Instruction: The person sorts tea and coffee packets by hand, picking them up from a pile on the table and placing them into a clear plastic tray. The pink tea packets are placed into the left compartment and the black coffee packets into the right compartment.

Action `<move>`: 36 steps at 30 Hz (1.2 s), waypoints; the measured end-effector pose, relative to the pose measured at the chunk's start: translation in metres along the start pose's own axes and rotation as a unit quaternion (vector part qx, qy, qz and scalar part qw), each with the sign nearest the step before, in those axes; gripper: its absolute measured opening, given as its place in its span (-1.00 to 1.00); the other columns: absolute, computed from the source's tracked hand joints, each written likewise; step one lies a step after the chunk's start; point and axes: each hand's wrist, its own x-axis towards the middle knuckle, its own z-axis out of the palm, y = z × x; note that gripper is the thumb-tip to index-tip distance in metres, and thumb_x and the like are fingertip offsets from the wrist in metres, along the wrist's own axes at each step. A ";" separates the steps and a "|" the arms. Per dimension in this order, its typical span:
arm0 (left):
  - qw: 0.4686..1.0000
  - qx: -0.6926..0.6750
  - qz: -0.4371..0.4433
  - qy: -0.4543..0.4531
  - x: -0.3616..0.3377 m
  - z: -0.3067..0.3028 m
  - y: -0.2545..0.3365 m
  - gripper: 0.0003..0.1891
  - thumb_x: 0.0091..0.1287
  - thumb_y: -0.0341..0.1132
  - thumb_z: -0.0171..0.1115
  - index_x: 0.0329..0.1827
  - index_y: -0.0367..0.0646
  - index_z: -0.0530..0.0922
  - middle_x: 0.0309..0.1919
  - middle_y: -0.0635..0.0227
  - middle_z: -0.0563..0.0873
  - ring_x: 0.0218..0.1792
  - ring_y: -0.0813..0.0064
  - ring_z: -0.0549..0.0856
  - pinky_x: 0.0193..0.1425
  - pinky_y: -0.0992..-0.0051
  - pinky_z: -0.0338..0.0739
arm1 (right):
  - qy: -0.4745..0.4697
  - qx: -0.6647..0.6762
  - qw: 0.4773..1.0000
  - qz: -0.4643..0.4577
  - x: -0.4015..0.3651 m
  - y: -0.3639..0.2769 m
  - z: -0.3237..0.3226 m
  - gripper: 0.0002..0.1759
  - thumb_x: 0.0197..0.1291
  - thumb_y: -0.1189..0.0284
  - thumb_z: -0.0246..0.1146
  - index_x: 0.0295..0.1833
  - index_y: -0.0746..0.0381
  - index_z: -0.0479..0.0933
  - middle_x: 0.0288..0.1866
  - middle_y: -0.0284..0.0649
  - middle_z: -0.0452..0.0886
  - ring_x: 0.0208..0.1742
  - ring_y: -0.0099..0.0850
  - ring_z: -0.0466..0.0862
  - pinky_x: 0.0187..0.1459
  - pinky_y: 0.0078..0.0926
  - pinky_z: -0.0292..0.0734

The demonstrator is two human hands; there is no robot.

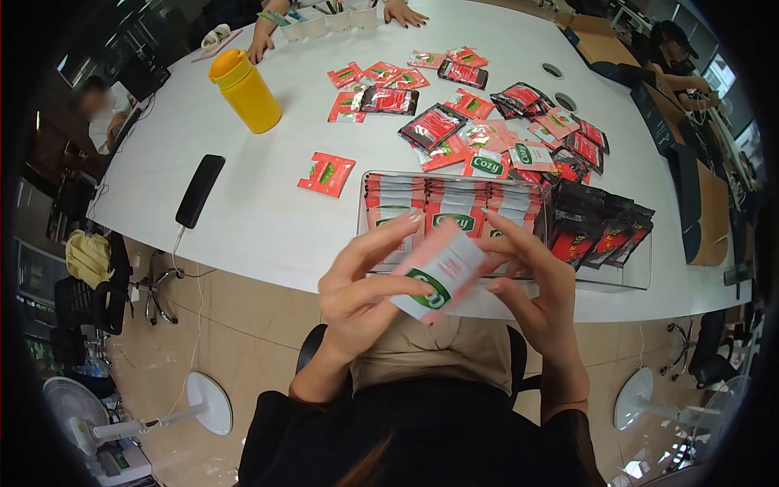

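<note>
A red-and-white "Cozy" sachet (446, 268), slightly blurred, is tilted in front of me above the table's front edge. My left hand (357, 284) grips it with the thumb on its printed face. At its right edge, my right hand (540, 284) has its thumb and fingers spread apart. Just behind both hands stands a clear plastic box (637, 272). Rows of matching Cozy sachets (458, 199) stand upright in its left part, and black-and-red packets (600, 227) fill its right part. My hands hide some of the front row.
Loose red and black packets (479, 134) lie scattered behind the box, with one red sachet (326, 174) apart at left. A yellow bottle (247, 93) and a cabled phone (200, 191) are farther left. Another person's hands (403, 12) rest near white pen cups (324, 23).
</note>
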 end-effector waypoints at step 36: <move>0.813 0.452 -0.040 -0.366 0.083 -0.006 -0.001 0.16 -0.43 -0.29 0.60 0.43 0.10 0.21 0.31 0.24 0.31 0.32 0.12 0.29 0.36 0.16 0.26 | -0.088 -0.349 0.927 -0.102 -0.008 0.022 -0.002 -0.46 -0.01 -0.02 0.32 -0.13 0.24 0.59 -0.32 -0.22 0.55 -0.29 -0.29 0.55 -0.26 -0.36 0.38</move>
